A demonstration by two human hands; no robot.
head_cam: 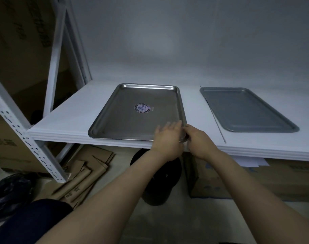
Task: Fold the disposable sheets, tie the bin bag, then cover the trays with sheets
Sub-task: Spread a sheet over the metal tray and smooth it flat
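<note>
Right now your two hands meet at the near right corner of the steel tray (137, 111). Your right hand (200, 143) has its grip pinched together at that corner's rim, thumb and fingertips closed on the edge; whether a thin sheet lies between them, you cannot tell from this view. Your left hand (167, 138) has its grip apart, fingers stretched flat and fanned just over the tray's inner floor beside the same corner. Both forearms reach in from below, bare. The steel tray sits on a white shelf (62, 120), its front edge flush with the shelf lip, a round sticker (141, 107) near its middle. Well apart to the right on the same shelf lies a second tray, the grey tray (247, 110), matte in look and angled away. A thin dark seam runs down the shelf between the two. The white slotted rack upright (27, 138) stands at the left. On the floor below: flattened brown cardboard (83, 173), a black bin bag (9, 194) at the far left, a dark round object (159, 182) under the shelf edge, and cartons to the right.
</note>
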